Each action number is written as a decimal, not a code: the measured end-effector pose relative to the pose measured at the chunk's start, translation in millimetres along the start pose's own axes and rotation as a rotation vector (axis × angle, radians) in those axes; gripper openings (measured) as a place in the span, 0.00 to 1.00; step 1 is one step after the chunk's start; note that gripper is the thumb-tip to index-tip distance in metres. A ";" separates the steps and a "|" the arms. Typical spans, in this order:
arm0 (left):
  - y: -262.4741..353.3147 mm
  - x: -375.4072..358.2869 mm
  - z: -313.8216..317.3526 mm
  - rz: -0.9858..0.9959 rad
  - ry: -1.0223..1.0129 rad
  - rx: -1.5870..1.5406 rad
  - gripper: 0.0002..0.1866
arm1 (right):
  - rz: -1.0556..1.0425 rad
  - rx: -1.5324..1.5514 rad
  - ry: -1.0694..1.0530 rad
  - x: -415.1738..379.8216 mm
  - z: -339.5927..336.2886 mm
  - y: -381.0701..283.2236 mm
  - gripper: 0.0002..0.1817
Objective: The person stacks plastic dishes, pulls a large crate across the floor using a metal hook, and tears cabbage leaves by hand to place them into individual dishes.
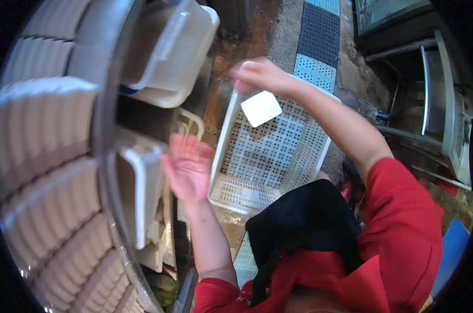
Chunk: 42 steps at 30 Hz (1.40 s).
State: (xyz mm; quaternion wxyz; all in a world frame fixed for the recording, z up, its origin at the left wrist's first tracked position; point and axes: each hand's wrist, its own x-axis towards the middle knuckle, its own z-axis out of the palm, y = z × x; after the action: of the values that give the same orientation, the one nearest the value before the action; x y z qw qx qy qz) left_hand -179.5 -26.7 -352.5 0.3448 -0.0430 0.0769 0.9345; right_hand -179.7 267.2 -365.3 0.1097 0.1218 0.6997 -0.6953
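My left hand (pixel 188 168) is raised at the left of the plastic crate, palm showing and fingers spread, with nothing in it. Over the crate's far end reaches my right hand (pixel 262 78), its fingers bent and smeared by motion; I cannot tell whether they hold anything. Just below that hand is a flat white square piece with rounded corners (pixel 261 109), overlapping the inside of the crate in this view. The white perforated crate (pixel 215 169) is low in front of me, its slotted floor and side walls visible.
White plastic tubs (pixel 192 57) stand on the left, with another white container (pixel 141 195) lower down. Stacked pale ribbed rows (pixel 43 135) line the far left behind a metal edge (pixel 107 130). A metal-framed unit (pixel 447 104) stands right. Perforated mats (pixel 320 34) cover part of the wet floor.
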 end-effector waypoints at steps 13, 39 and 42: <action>-179.6 133.4 -442.0 -0.292 0.722 0.647 0.35 | 0.699 0.163 0.261 56.1 -75.6 503.9 0.34; -214.9 -4.2 124.5 -0.501 0.380 0.508 0.38 | 0.117 1.438 -0.015 -271.5 -90.5 140.8 0.35; -218.5 -1.3 212.8 -0.334 0.042 0.759 0.48 | -0.055 1.341 -0.058 -284.9 -130.9 96.1 0.39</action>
State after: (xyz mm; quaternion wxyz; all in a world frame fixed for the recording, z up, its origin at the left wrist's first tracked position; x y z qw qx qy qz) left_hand -42.1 173.4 -167.8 0.4813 0.0561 0.4152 0.7700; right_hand 123.0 393.2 -363.0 0.0112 0.1269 0.1159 -0.9851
